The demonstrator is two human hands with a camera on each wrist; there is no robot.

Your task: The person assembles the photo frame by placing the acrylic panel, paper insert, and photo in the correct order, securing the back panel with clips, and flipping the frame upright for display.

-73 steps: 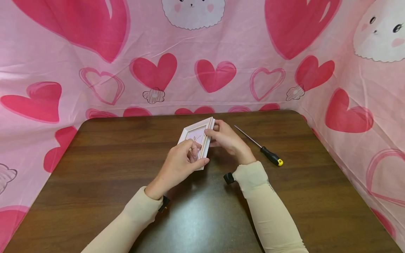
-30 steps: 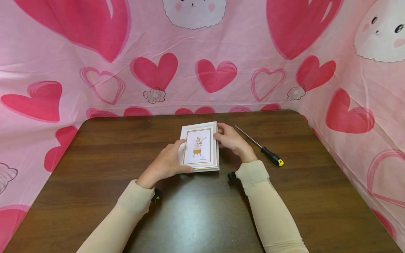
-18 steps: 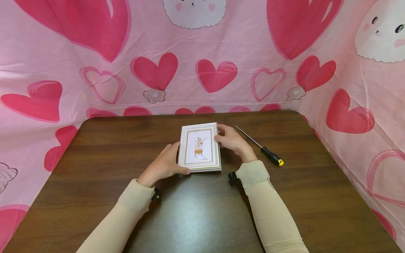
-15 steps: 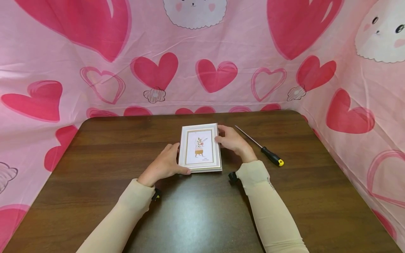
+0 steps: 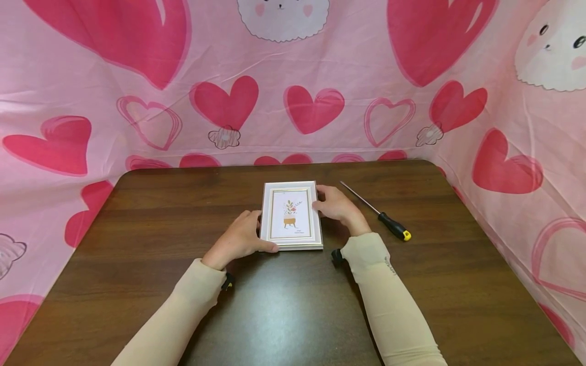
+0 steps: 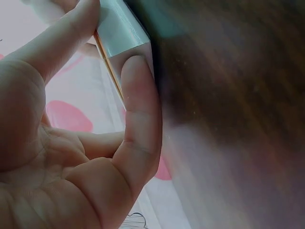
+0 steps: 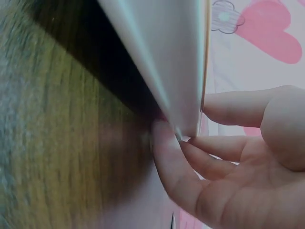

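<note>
A white picture frame with a thin gold inner line faces up between both hands, showing a print of flowers in a stand. My left hand grips its near left corner, thumb along the front edge. In the left wrist view, that hand has a fingertip against the frame's side. My right hand holds the right edge, thumb on top. The right wrist view shows a finger of this hand at the frame's lower edge. Whether the frame touches the table cannot be told.
A screwdriver with a black and yellow handle lies right of the right hand, its shaft pointing away to the left. Dark wood table spreads around. Pink heart-printed cloth hangs behind and at both sides.
The frame was tilted up with the left hand's fingers over its front; it has since come down flatter, facing up, and the left hand has shifted to its near left corner.
</note>
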